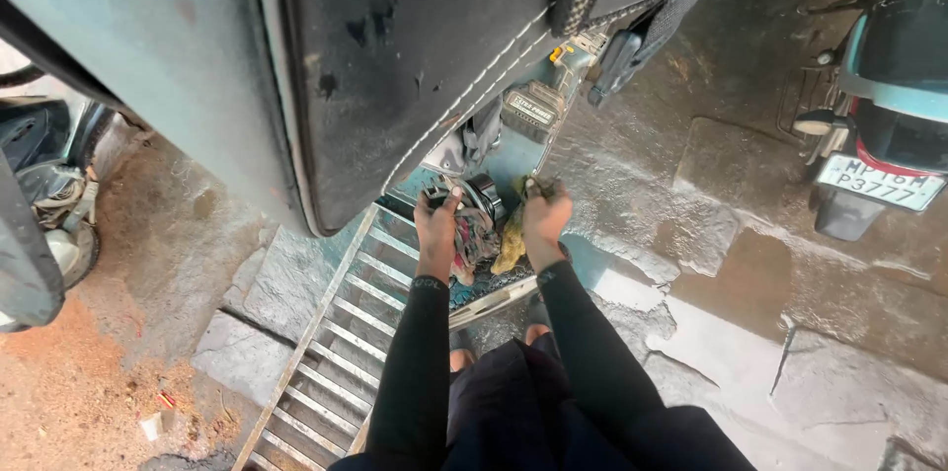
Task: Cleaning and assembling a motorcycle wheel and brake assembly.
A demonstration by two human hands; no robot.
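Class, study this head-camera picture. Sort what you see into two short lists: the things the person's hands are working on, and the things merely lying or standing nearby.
In hand:
- left hand on a dark round part
- right hand gripping a yellow rag
- patterned cloth between the hands
- big black seat raised above them

Just nearby:
- metal ramp
- parked scooter, rear end showing
- stone paving
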